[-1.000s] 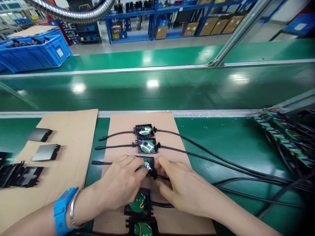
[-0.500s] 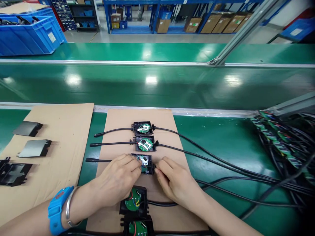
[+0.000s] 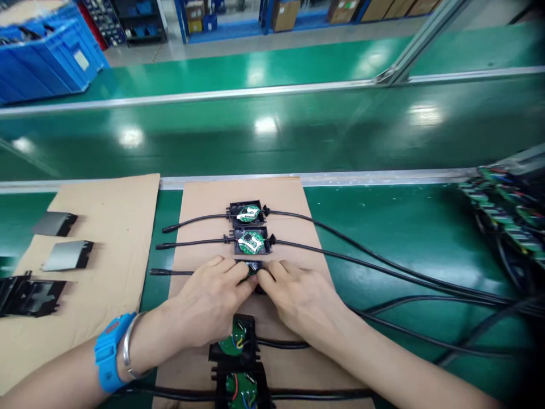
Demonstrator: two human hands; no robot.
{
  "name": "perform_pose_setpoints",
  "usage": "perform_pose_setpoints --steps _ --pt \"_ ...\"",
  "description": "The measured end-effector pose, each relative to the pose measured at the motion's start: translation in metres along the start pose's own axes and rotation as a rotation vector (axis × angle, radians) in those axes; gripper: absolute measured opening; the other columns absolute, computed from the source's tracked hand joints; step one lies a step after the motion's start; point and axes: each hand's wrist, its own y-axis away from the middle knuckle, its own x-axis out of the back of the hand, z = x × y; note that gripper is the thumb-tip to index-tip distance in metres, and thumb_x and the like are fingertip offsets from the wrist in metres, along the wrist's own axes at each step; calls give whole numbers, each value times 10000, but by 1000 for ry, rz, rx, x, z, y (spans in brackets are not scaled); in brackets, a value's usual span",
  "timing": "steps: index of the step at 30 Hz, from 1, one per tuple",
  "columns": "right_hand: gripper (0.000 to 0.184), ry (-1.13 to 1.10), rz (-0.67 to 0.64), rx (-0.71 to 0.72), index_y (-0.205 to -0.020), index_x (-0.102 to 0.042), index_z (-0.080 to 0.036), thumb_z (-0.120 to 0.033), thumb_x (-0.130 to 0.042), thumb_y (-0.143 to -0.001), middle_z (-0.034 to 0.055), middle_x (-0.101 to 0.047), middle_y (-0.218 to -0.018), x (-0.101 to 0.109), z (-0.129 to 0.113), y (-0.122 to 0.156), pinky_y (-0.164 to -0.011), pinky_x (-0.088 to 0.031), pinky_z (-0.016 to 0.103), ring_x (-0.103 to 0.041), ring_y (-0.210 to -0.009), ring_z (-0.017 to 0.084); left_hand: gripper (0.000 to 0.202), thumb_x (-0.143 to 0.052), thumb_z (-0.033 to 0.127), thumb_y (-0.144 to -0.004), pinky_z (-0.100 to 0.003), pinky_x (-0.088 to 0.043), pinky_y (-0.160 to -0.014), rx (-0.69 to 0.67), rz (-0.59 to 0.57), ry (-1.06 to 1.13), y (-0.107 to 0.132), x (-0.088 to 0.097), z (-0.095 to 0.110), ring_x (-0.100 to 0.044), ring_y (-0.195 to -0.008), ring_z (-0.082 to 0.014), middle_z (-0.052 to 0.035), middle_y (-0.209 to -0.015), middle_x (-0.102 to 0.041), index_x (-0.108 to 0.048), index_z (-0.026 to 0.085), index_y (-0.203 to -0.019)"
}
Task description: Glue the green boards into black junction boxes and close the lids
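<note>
Right hand — now beside left hand at middle housing | both grips — can't tell

The right hand has moved leftward — off the right edge of the third black housing and over it — so its fingers now meet those of the left hand. More of the housing's green circuit board is covered. The far metal rail slants more steeply.
</note>
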Motion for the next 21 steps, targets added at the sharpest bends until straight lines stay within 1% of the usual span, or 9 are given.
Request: perform_pose_setpoints --steps 2,4,6,9,12,14,18,21 --pt "168 -57 66 8 -769 -573 -174 -70 -461 -840 55 -568 -750 -3 7 5 -543 -306 283 -486 -666 179 520 -479 59 -717 -380 -473 -736 3 9 18 3 -2 -3 -492 -832 -233 -82 -978 -560 -539 145 -1227" --pt "196 -138 121 -24 -774 -595 -170 -133 -448 -897 57 -556 -784 -5 13 9 -642 -382 292 -493 -737 180 544 -478 56 -732 -389 -476 -762 1 32 42 6 -4 -6 -491 -851 -234 -87 -1019 -563 -510 145 -1269" --pt "235 -244 166 -76 -800 -616 -158 -175 -422 -930 68 -544 -818 -5 16 12 -712 -415 311 -495 -795 185 544 -460 41 -752 -391 -477 -783 9 59 69 9 -5 -7 -488 -855 -229 -87 -1027 -566 -490 145 -1285" --pt "248 -367 215 -107 -842 -629 -144 -183 -403 -937 73 -539 -817 -6 15 13 -729 -428 327 -485 -794 185 594 -448 22 -745 -394 -476 -784 17 64 62 10 -7 -5 -483 -859 -230 -90 -1030 -562 -446 143 -1326" --pt "239 -406 230 -91 -884 -637 -136 -153 -402 -923 74 -546 -806 -8 12 12 -729 -424 334 -473 -794 193 643 -466 23 -695 -403 -471 -774 25 31 2 7 -8 -2 -477 -852 -238 -94 -1029 -558 -447 140 -1328" --pt "250 -403 225 -62 -886 -638 -130 -121 -389 -913 74 -550 -797 -12 13 9 -719 -415 326 -460 -791 193 658 -468 23 -669 -404 -467 -769 32 18 -34 4 -8 0 -479 -850 -242 -96 -1029 -558 -459 132 -1318" --pt "271 -341 222 9 -818 -632 -142 -77 -378 -885 71 -576 -796 -17 15 6 -681 -396 304 -440 -763 184 640 -478 28 -657 -393 -456 -743 48 -1 -60 -1 -6 1 -485 -835 -237 -88 -994 -556 -495 135 -1288" --pt "274 -290 190 5 -796 -640 -148 -65 -392 -878 67 -591 -785 -9 15 9 -676 -395 297 -449 -749 179 623 -497 39 -686 -400 -452 -753 54 15 -20 3 -3 4 -496 -862 -242 -95 -1007 -551 -496 155 -1298"
